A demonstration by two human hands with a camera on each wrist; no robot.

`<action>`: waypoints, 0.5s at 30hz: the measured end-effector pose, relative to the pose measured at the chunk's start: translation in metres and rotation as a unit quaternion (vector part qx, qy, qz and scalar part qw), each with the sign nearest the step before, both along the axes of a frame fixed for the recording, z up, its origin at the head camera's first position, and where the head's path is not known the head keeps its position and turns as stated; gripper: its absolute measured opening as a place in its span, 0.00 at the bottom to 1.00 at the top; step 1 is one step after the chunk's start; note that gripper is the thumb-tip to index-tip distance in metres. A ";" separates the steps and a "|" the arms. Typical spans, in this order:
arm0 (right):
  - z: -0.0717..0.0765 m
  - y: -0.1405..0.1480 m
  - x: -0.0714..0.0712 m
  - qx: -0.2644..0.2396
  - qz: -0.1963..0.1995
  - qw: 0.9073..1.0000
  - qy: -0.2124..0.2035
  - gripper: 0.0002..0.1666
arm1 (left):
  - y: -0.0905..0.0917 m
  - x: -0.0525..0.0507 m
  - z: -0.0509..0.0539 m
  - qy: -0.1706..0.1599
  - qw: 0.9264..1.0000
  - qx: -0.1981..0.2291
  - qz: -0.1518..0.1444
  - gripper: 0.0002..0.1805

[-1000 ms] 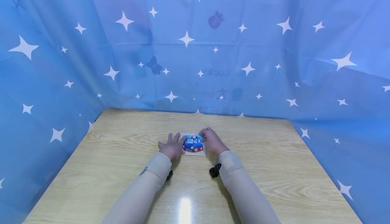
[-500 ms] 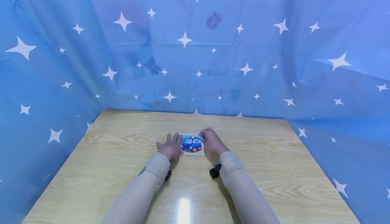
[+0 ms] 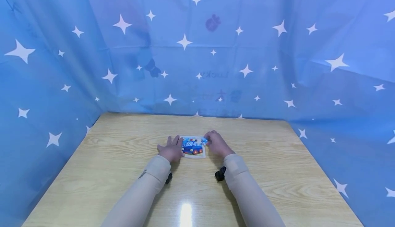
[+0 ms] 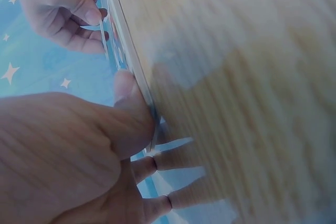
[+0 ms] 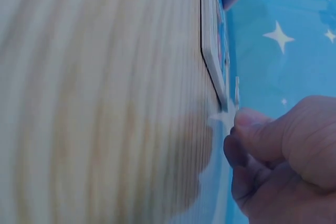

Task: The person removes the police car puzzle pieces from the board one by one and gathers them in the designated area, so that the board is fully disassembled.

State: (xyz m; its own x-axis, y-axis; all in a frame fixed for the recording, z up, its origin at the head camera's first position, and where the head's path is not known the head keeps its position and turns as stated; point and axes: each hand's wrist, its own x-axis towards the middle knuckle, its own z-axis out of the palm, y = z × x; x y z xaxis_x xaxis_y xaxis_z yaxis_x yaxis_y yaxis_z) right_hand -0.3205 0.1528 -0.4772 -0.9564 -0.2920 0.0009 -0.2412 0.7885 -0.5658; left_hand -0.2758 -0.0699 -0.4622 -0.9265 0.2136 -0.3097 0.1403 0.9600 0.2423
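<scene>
Blue cloth (image 3: 172, 59) with white stars closes in the table (image 3: 262, 172), and a streak of glare lies on the wood nearest you. From the head view, the board (image 3: 192, 147), which shows a blue car, lies flat between your hands. Your left hand (image 3: 171, 149) is spread at its left side with the fingers straight. Your right hand (image 3: 217, 145) is at its far right corner with the fingertips drawn together. Let those fingertips come from the outside, as this should leave more of the corner in your sight.

In the left wrist view, your left thumb rests against the board's edge while the fingers reach out past its end, closed round nothing. Light pressure from that thumb should be enough to stop the board sliding. Beyond it, your right hand pinches a thin piece (image 4: 104, 43), seen edge-on, with a narrow gap between it and the board's face.

In the right wrist view, the pinch is just beyond the board's corner, thumb on one side of the piece and the fingers below. You cannot tell from here which part of the picture the piece carries. Try to hold it level with the board and by its rim; something so thin would probably tip if you pushed on one end only, so spread the pressure evenly.
</scene>
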 end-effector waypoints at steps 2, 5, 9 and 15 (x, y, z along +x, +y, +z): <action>-0.001 0.002 0.001 -0.002 -0.003 1.000 -0.005 0.13 | 0.000 0.000 -0.001 0.000 1.000 0.001 0.001 0.39; -0.001 0.005 0.001 -0.004 -0.004 1.000 -0.003 0.13 | 0.000 0.000 -0.002 0.002 1.000 -0.001 0.001 0.39; 0.001 0.009 0.003 0.002 -0.005 1.000 0.004 0.12 | 0.000 -0.001 -0.002 0.003 1.000 -0.002 0.002 0.39; 0.003 0.014 0.004 0.003 -0.009 1.000 -0.001 0.12 | 0.001 -0.002 -0.003 -0.001 1.000 -0.004 -0.002 0.39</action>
State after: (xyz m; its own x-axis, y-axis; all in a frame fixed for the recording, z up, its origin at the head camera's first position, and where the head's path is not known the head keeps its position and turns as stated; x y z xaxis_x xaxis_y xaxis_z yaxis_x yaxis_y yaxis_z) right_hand -0.3163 0.1672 -0.4746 -0.9615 -0.2749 -0.0016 -0.2265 0.7956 -0.5619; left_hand -0.2779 -0.0686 -0.4648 -0.9254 0.2140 -0.3127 0.1430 0.9615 0.2346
